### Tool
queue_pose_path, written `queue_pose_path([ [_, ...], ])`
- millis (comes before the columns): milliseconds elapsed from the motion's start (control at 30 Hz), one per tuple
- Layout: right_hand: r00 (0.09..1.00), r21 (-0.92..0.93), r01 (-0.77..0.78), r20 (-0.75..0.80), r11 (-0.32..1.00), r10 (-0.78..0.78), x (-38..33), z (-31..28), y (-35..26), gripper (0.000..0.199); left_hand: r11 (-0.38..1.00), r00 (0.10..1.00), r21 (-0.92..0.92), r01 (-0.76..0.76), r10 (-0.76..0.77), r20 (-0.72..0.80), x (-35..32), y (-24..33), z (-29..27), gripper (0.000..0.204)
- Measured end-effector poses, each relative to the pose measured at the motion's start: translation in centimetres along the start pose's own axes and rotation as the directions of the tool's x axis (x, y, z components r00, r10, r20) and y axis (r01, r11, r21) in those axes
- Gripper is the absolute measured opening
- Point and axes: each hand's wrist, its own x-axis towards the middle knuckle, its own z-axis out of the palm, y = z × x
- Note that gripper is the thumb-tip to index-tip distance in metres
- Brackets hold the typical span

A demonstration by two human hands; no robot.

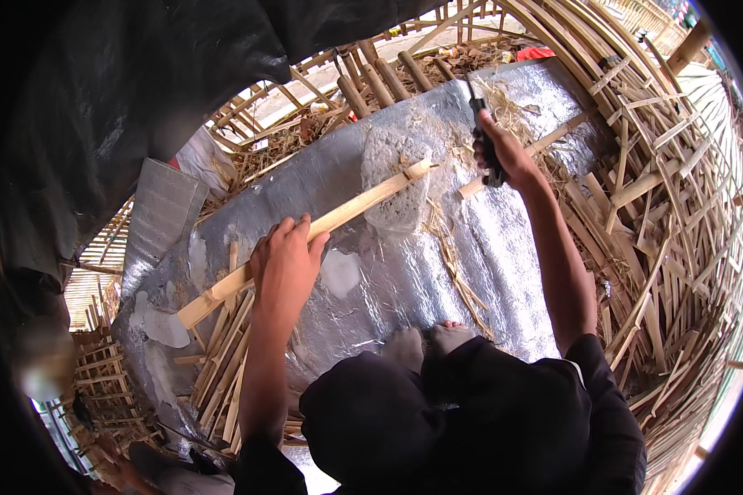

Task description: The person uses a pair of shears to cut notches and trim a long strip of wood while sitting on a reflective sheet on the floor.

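My left hand (pixel 287 260) is closed around a long split bamboo piece (pixel 363 200), which slants from lower left to upper right. The far end of the bamboo lies over a pale, pitted block (pixel 380 157) on the silvery sheet (pixel 487 247). In my right hand (pixel 508 153) is a knife (pixel 490 148) with a black handle, its narrow blade pointing up and away. The knife is raised to the right of the bamboo's far tip, apart from it. Below the knife lies another bamboo strip (pixel 545 143), with shavings around it.
Bamboo strips (pixel 652 272) are heaped along the right, and a smaller bundle (pixel 223 363) lies by my left forearm. Several thick bamboo lengths (pixel 380 85) lie at the far edge. A black tarp (pixel 140 107) hangs at upper left. A grey panel (pixel 163 206) stands below it.
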Motion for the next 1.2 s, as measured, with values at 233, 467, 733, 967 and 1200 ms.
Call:
queue_pose_path([
  [233,0.996,-0.123,-0.028,-0.082,0.992,0.018,-6.1,-1.2,-0.5,0.048,0.998,0.999,0.051,0.025,-0.024,-0.031,-1.3,-2.0,0.0,0.042],
  [467,0.923,-0.120,-0.336,-0.238,0.934,0.301,-22.0,-3.3,8.9,0.045,0.994,0.982,0.038,-0.098,0.103,-0.160,-0.1,-0.2,3.3,0.030],
  [733,0.900,-0.109,-0.361,-0.299,0.926,0.316,-24.1,-3.9,9.5,0.046,0.985,0.975,-0.011,-0.172,0.168,-0.148,0.3,0.7,4.8,0.032],
  [967,0.870,-0.082,-0.379,-0.371,0.922,0.324,-26.2,-4.5,9.2,0.046,0.965,0.975,-0.202,-0.165,0.129,-0.181,0.0,1.3,6.0,0.036],
  [1200,0.828,-0.037,-0.399,-0.444,0.916,0.343,-28.8,-4.7,10.0,0.046,0.946,0.980,-0.277,-0.166,0.127,-0.154,-0.7,0.9,6.2,0.036],
])
